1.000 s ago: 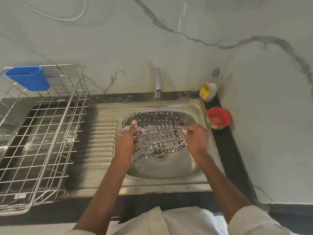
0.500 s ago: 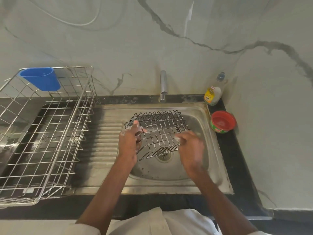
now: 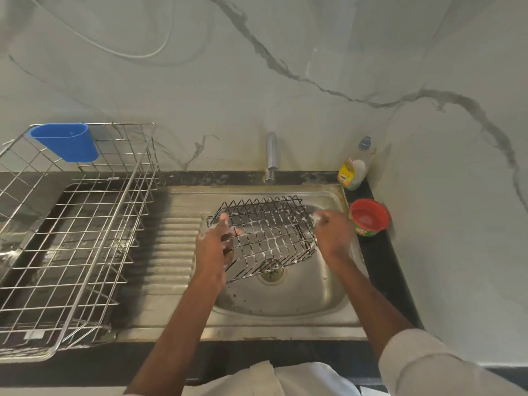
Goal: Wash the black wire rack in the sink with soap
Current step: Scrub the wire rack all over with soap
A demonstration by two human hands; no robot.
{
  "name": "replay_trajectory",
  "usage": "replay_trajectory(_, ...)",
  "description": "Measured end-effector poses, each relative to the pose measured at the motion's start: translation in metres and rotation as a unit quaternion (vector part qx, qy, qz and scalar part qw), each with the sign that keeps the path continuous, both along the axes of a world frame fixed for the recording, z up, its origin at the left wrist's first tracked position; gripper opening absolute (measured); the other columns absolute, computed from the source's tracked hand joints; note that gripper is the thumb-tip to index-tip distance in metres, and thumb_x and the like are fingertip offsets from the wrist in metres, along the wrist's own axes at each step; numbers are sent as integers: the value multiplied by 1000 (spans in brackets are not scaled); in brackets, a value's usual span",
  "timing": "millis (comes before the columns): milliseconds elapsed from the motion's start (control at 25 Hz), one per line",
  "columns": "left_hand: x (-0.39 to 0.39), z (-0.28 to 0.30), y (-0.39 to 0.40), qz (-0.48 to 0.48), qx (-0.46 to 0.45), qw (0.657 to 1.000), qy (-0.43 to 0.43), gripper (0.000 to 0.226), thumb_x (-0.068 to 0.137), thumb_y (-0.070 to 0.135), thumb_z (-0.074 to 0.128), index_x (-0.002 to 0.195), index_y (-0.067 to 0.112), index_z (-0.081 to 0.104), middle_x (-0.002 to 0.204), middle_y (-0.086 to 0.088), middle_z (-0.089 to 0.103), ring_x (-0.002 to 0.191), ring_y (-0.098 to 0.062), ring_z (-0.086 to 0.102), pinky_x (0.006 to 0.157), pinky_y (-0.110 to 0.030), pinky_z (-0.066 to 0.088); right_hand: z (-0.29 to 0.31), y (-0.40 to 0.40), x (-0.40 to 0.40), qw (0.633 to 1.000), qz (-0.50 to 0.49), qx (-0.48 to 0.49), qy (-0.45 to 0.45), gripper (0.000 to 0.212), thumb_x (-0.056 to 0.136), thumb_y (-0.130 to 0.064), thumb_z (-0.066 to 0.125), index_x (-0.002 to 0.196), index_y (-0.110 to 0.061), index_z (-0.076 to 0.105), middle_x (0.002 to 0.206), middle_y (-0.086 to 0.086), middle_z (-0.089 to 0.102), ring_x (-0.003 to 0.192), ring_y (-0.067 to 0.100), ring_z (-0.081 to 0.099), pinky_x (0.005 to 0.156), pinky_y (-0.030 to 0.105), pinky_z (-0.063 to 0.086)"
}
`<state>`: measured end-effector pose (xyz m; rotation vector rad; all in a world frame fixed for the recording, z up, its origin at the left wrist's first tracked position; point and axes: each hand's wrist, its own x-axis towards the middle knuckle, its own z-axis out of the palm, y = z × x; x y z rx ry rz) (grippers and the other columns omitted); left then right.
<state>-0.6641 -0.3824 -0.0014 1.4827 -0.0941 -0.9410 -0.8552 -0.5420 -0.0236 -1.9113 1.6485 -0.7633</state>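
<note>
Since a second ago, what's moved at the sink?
The right hand, rubbing soap, slid from the black wire rack's right edge toward its middle and back to the far right corner. The left hand kept gripping the rack's left side, tilted over the sink. Tap off throughout.

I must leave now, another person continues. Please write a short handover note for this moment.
Left hand grips the left edge of the black wire rack, held tilted over the sink.
Right hand is at the rack's right end with suds at the fingers; what it holds is unclear.
Done: suds on the wires.
Left: finish scrubbing and rinse; no water runs from the tap.
</note>
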Motion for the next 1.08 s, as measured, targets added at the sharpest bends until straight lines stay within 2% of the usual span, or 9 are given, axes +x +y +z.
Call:
replay_trajectory(80,-4,5,0,-26,-12,1000,-6,34,103,41,67,94,9,71,73,-5,56,46,-11,30,36,-24,22,6,-12,10,1000,-16,14,-18,33,85,5,64,107,-14,79,107,5,78,98,21,73,84,28,55)
replay_trajectory(200,-10,14,-4,-41,-32,998,-21,35,106,41,62,87,11,67,62,1,52,42,-8,28,35,-22,20,24,10,45,998,25,28,-51,33,86,4,66,107,-18,79,105,2,76,94,16,70,74,16,49)
replay_trajectory(320,-11,13,-8,-40,-51,998,-17,44,108,53,52,92,15,65,64,1,47,44,-8,28,37,-22,19,46,64,89,977,153,-25,-150,27,87,5,71,98,-18,81,93,-4,75,83,9,69,66,14,53)
replay_trajectory(440,-8,11,-5,-37,-56,998,6,64,104,72,41,97,13,66,64,4,44,48,-8,29,41,-23,18,50,85,99,950,261,-84,-150,25,90,7,68,97,-14,81,92,-3,74,80,8,69,70,21,58)
replay_trajectory(640,-5,14,4,-45,-70,996,22,68,95,77,43,97,12,62,56,7,42,41,-6,22,34,-20,19,23,26,44,994,97,-43,-35,38,81,15,69,100,-17,81,99,3,75,81,14,69,69,23,58)
replay_trajectory(720,-7,14,3,-53,-68,996,-5,74,98,76,40,103,6,64,58,5,42,42,-6,22,35,-20,18,23,31,45,997,69,-32,-4,35,85,12,69,103,-16,80,103,4,76,81,8,66,67,8,50)
replay_trajectory(800,-11,14,-2,-56,-57,996,-32,70,104,73,35,102,9,63,58,6,43,45,-8,25,39,-21,19,32,60,69,983,153,-87,-44,27,86,9,72,99,-13,81,98,3,76,79,7,64,70,0,44)
replay_trajectory(920,-11,13,-3,-48,-57,996,-44,65,105,72,36,93,12,58,61,4,43,48,-9,27,42,-23,18,30,84,84,947,280,-146,-67,35,82,18,69,99,-10,81,95,2,72,84,15,66,75,12,51)
replay_trajectory(1080,-4,13,1,-47,-70,996,-15,56,98,72,45,78,21,55,67,-7,50,42,-6,25,36,-18,18,5,24,33,994,82,-72,-29,43,80,18,65,99,-16,81,102,3,76,83,11,67,68,8,45)
